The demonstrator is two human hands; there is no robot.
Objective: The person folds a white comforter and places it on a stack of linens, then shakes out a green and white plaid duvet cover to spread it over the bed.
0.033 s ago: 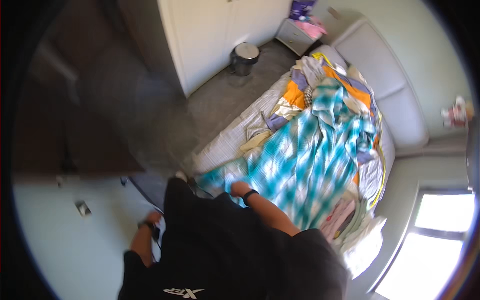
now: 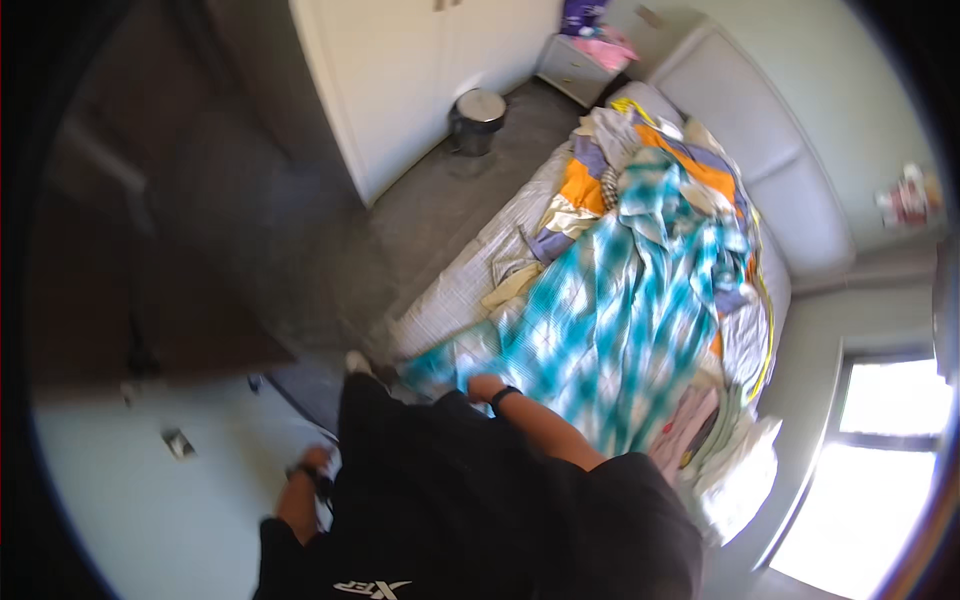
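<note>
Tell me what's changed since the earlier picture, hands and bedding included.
Only the view has turned slightly, so the round, dark bin with a silvery lid sits further left in the picture. No grip was visibly taken or released. The bare right hand stays at the near edge of the teal-and-white checked cloth; the bare left hand stays low at the person's left.

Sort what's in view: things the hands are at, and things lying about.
At the hands:
teal-and-white checked cloth, by the right hand
left hand, apart from it; grip unclear

Lying about:
lidded bin on the floor
pink cloth on the nightstand
orange cloth on the bed
</note>
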